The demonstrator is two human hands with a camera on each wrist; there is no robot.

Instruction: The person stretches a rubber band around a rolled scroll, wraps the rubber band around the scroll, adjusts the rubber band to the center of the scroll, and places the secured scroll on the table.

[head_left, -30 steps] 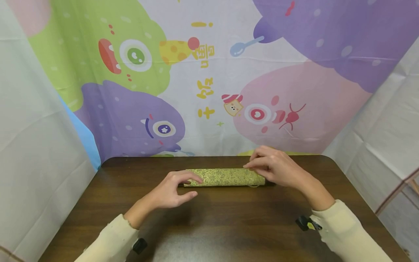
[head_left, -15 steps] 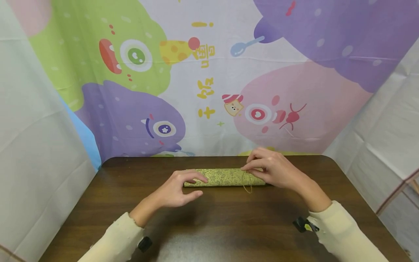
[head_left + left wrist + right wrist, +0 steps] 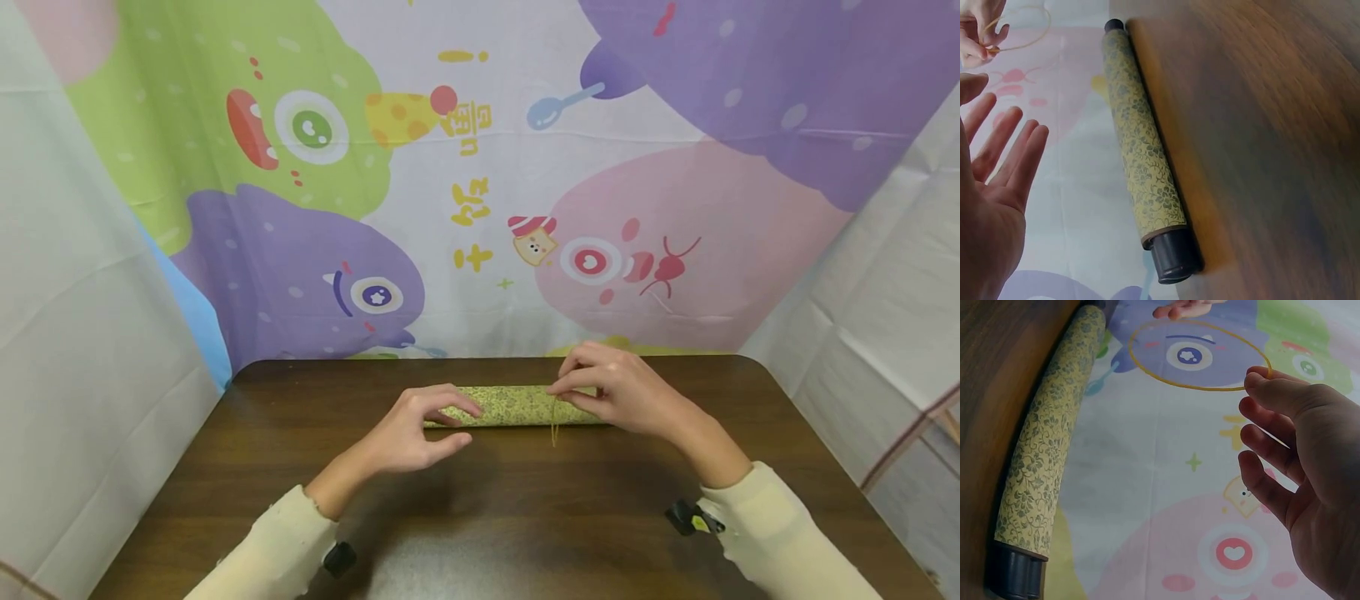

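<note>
A rolled scroll (image 3: 513, 406) with a yellow-green floral covering lies crosswise on the table. Black knobs cap its ends, as the near knob (image 3: 1177, 255) in the left wrist view shows. My right hand (image 3: 626, 390) is above the scroll's right part, pinching a thin yellow rubber band (image 3: 1191, 387) between thumb and index finger. The band hangs as a loop in front of the scroll in the head view. My left hand (image 3: 408, 429) hovers by the scroll's left end, fingers loosely spread and holding nothing; in the left wrist view it is apart from the scroll.
The dark wooden table (image 3: 480, 517) extends toward me in front of the scroll. A curtain (image 3: 480, 317) printed with cartoon monsters hangs along the back edge. Pale cloth walls (image 3: 97, 333) stand on both sides.
The rubber band, earlier lying at the scroll's right end, is now lifted off it and dangles from my right hand. That hand has shifted slightly left, and my left hand slightly right.
</note>
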